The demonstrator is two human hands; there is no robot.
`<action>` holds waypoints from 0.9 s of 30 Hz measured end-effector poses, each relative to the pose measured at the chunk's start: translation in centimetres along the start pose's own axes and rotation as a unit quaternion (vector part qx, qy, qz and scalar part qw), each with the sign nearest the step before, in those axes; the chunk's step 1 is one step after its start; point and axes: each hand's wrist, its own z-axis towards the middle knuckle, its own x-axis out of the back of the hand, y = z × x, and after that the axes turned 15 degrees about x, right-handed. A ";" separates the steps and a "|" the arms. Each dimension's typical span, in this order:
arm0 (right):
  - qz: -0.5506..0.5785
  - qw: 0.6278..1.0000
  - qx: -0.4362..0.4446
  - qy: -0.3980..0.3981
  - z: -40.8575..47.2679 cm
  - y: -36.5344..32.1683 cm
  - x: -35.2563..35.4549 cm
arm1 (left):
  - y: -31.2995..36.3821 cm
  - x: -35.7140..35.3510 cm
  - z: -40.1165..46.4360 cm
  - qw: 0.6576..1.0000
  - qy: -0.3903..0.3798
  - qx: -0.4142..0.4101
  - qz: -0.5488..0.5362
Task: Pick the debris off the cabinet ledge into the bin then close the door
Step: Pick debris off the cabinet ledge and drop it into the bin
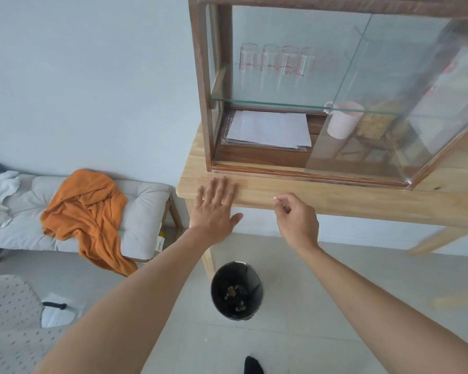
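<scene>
A wood-framed glass cabinet (208, 85) stands on a light wooden table (362, 201). Its glass door (405, 109) is slid to the right, leaving the left half open. My left hand (215, 206) lies flat and open on the table's front edge, just below the cabinet ledge (268, 168). My right hand (295, 220) is pinched at the table edge, holding a small pale piece of debris (275, 198) between thumb and fingertips. A dark round bin (219, 298) with scraps in it stands on the floor below, between my arms.
Inside the cabinet are several glasses (276, 63) on a glass shelf, a stack of papers (270, 129) and a pink mug (341, 120). A cushioned bench (143, 209) with an orange cloth (89, 211) stands at the left. A dotted chair (11, 319) is at the lower left.
</scene>
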 end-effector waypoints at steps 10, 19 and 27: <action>-0.063 0.985 0.011 -0.161 -10.4 4.9 -5.6 | 0.0 -2.0 0.2 0.998 0.064 0.003 0.015; -0.080 0.959 -0.053 -0.268 -13.0 9.1 -12.3 | 0.2 -4.1 0.8 0.990 0.138 -0.001 0.026; -0.077 0.953 -0.092 -0.278 -12.8 10.1 -14.2 | 0.0 -5.0 1.2 0.983 0.182 -0.008 0.026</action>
